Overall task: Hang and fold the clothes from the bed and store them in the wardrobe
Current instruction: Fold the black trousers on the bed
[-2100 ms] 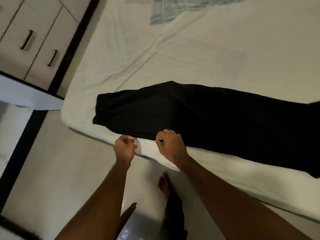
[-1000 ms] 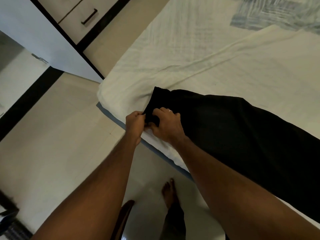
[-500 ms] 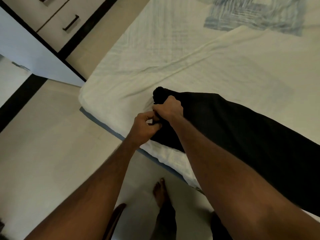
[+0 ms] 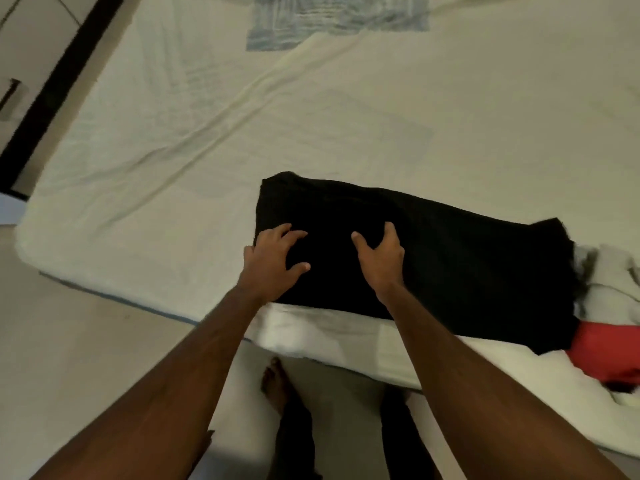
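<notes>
Garment: black clothing (image 4: 433,258) lay folded along the near edge of the bed (image 4: 311,116).
Left hand (image 4: 273,261): spread flat on the garment's left end — fingers released, gripping nothing.
Right hand (image 4: 381,258): pressed just beside it, likewise unclenched.
Right edge: red cloth (image 4: 602,351) touched the black fabric.

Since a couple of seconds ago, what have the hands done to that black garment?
Both hands pinched its left end and folded it rightward, then let go. Now the left hand and right hand rest spread on the shorter black garment. It stays on the bed.
</notes>
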Demonstrator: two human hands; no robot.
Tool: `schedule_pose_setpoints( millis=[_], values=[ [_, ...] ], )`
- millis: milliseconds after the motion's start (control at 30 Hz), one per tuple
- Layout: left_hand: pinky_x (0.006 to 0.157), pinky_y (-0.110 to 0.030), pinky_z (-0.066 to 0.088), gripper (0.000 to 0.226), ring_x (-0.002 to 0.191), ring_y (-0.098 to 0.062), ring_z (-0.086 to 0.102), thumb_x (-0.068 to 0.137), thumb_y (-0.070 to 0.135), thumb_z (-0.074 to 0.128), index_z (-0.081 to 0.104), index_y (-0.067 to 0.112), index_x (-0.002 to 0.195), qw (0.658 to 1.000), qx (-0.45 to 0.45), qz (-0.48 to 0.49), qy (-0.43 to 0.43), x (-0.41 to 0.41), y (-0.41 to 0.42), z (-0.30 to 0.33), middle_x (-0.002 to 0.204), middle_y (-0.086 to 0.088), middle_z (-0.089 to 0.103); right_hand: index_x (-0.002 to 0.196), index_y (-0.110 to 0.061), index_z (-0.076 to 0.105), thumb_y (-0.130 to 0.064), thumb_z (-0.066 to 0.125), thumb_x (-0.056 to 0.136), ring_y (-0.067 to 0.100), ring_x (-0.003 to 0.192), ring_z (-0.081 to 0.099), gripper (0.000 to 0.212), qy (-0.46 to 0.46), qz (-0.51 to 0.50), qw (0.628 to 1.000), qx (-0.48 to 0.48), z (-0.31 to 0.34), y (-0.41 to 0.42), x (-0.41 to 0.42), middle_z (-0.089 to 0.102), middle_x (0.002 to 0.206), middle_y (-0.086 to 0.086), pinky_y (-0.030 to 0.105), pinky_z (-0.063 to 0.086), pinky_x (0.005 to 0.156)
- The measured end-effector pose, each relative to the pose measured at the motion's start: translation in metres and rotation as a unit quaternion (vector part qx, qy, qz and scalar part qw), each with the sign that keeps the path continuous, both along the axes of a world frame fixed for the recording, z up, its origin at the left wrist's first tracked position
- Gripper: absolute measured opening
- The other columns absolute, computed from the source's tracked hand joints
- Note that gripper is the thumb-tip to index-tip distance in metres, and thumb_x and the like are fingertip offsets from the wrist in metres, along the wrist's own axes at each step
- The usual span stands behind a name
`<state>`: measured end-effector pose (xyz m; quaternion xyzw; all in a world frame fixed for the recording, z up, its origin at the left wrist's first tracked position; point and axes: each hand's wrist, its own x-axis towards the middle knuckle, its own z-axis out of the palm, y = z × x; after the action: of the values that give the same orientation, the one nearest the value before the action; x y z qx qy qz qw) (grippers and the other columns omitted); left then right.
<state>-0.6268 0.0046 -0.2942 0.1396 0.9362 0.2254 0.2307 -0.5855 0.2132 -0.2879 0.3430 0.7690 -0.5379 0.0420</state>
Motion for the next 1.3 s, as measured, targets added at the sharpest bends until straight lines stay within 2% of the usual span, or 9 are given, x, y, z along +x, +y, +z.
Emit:
schedule_pose_setpoints(
  millis=[100,233,600,767,933,1033,1133,1233,1300],
  values=[
    [0.116,-0.064,0.018,0.089,0.153,-0.027,0.006,0.085,0.060,0.069,0.019,0.043,0.157,0.992,-0.083,-0.090,-0.016,0.004,0.067,-0.002,0.169,0.002,0.001,0.153,-0.013,0.039,-0.031,0.066,0.099,0.023,0.137,0.047,0.063,-0.029,-0.016,0.999,0.008,0.008,0.077,0.024,0.049,0.149,0.007,0.020,0.033,0.097],
    [0.115,-0.070,0.012,0.107,0.154,-0.031,-0.003,0.079,0.066,0.072,0.004,0.044,0.159,0.979,-0.123,-0.159,-0.018,0.015,0.154,-0.008,0.168,0.002,-0.015,0.158,-0.014,0.028,-0.037,0.067,0.098,0.028,0.144,0.040,0.075,-0.068,-0.042,0.996,0.029,0.002,0.179,0.060,0.039,0.158,0.012,0.031,0.036,0.110],
    [0.115,-0.073,0.011,0.116,0.154,-0.036,-0.006,0.078,0.066,0.073,-0.006,0.042,0.159,0.951,-0.157,-0.267,-0.003,0.047,0.296,-0.024,0.167,-0.003,-0.021,0.140,-0.009,0.044,-0.033,0.067,0.097,0.034,0.123,0.059,0.054,-0.104,-0.081,0.984,0.123,-0.021,0.333,0.125,0.060,0.135,0.016,0.031,0.045,0.096],
    [0.114,-0.073,0.011,0.118,0.154,-0.036,-0.006,0.076,0.065,0.075,-0.006,0.042,0.159,0.941,-0.165,-0.295,0.012,0.054,0.321,-0.029,0.167,-0.003,-0.022,0.135,-0.007,0.045,-0.032,0.068,0.096,0.041,0.120,0.059,0.053,-0.154,-0.113,0.965,0.179,-0.028,0.356,0.134,0.062,0.130,0.021,0.043,0.050,0.094],
    [0.114,-0.073,0.011,0.121,0.154,-0.036,-0.007,0.074,0.062,0.079,-0.005,0.043,0.159,0.941,-0.157,-0.301,-0.002,0.057,0.326,-0.030,0.166,-0.003,-0.024,0.147,-0.007,0.033,-0.035,0.071,0.093,0.043,0.122,0.058,0.071,-0.186,-0.124,0.936,0.272,-0.029,0.346,0.133,0.057,0.135,0.023,0.047,0.050,0.095],
    [0.116,-0.070,0.012,0.104,0.154,-0.031,-0.002,0.079,0.062,0.074,0.012,0.040,0.159,0.970,-0.081,-0.228,0.014,0.056,0.315,-0.025,0.169,-0.002,-0.008,0.154,-0.004,0.026,-0.036,0.071,0.094,0.039,0.130,0.051,0.082,-0.162,-0.111,0.926,0.322,-0.030,0.333,0.137,0.046,0.146,0.022,0.046,0.047,0.101],
    [0.113,-0.063,0.020,0.076,0.147,-0.029,0.020,0.086,0.057,0.069,0.038,0.030,0.150,0.997,0.008,-0.020,0.079,0.057,0.291,-0.022,0.161,-0.006,0.024,0.145,-0.004,0.038,-0.032,0.073,0.091,0.037,0.127,0.052,0.070,-0.109,-0.086,0.912,0.386,-0.033,0.314,0.139,0.045,0.145,0.020,0.046,0.048,0.101],
    [0.107,-0.058,0.030,0.059,0.133,-0.032,0.042,0.091,0.052,0.064,0.048,0.019,0.137,0.973,0.021,0.204,0.111,0.046,0.251,-0.021,0.142,-0.010,0.047,0.136,-0.007,0.046,-0.026,0.073,0.088,0.035,0.124,0.053,0.058,-0.057,-0.042,0.911,0.407,-0.034,0.285,0.135,0.051,0.138,0.017,0.049,0.050,0.099],
    [0.104,-0.058,0.037,0.059,0.123,-0.035,0.053,0.092,0.056,0.062,0.049,0.015,0.132,0.952,0.000,0.298,0.064,0.037,0.222,-0.022,0.132,-0.012,0.055,0.132,-0.012,0.050,-0.024,0.070,0.088,0.032,0.117,0.056,0.049,-0.035,0.002,0.917,0.397,-0.034,0.260,0.125,0.054,0.132,0.012,0.048,0.052,0.092]
  ],
)
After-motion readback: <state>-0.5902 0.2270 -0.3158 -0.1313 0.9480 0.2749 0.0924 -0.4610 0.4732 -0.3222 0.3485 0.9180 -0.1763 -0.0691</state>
